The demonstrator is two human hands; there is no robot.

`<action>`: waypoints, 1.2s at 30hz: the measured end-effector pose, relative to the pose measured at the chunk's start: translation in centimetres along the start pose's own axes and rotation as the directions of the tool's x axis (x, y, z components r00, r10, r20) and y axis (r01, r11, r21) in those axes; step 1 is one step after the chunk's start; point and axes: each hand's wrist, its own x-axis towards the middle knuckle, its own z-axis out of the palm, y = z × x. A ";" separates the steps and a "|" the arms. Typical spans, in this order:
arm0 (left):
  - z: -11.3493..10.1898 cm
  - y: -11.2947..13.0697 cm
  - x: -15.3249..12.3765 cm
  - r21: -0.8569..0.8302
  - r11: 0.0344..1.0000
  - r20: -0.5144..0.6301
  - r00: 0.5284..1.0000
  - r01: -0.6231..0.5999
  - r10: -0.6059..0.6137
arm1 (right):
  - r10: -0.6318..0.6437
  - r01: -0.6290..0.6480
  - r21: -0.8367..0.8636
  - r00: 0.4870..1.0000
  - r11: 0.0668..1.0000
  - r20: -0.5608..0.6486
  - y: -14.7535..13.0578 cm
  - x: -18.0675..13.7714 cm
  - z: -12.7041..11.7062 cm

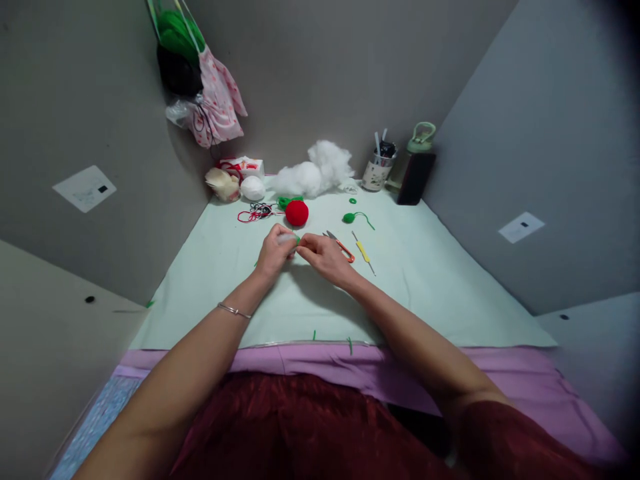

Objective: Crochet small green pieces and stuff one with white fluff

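Note:
Over the middle of the table my left hand (274,253) is closed around a small pale, whitish thing (286,238); its kind is not clear. A bit of green (298,240), perhaps yarn, shows at its end. My right hand (324,256) meets the left there, thumb and fingers pinched together at the green bit; what lies between them is too small to make out. Just beyond the hands sits a red ball (297,213). Orange-handled scissors (345,251) lie partly behind my right hand, with a yellow-handled crochet hook (363,252) beside them.
White stuffing (320,172) is heaped at the back wall, near a white yarn ball (253,189). Tangled yarn (260,212) lies left of the red ball. A green piece with a tail (349,218), a pen cup (376,172) and a phone (417,179) stand or lie at right.

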 end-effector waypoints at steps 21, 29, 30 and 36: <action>0.6 0.4 -0.7 0.085 0.979 -0.041 0.982 -0.183 0.187 | 0.152 -0.134 0.420 0.988 0.897 -0.010 1.1 0.9 -0.8; 0.3 -0.1 -0.9 0.143 0.972 0.053 0.982 -0.186 0.180 | 0.169 -0.196 0.247 0.977 0.949 0.127 2.6 1.2 -0.3; 0.4 -0.1 -1.0 0.142 0.971 0.069 0.980 -0.193 0.184 | 0.183 -0.203 0.252 0.978 0.946 0.101 2.8 1.2 -0.3; 0.7 0.3 -1.4 0.123 0.967 0.087 0.974 -0.221 0.211 | 0.213 -0.199 0.314 0.977 0.928 -0.012 3.0 1.4 0.3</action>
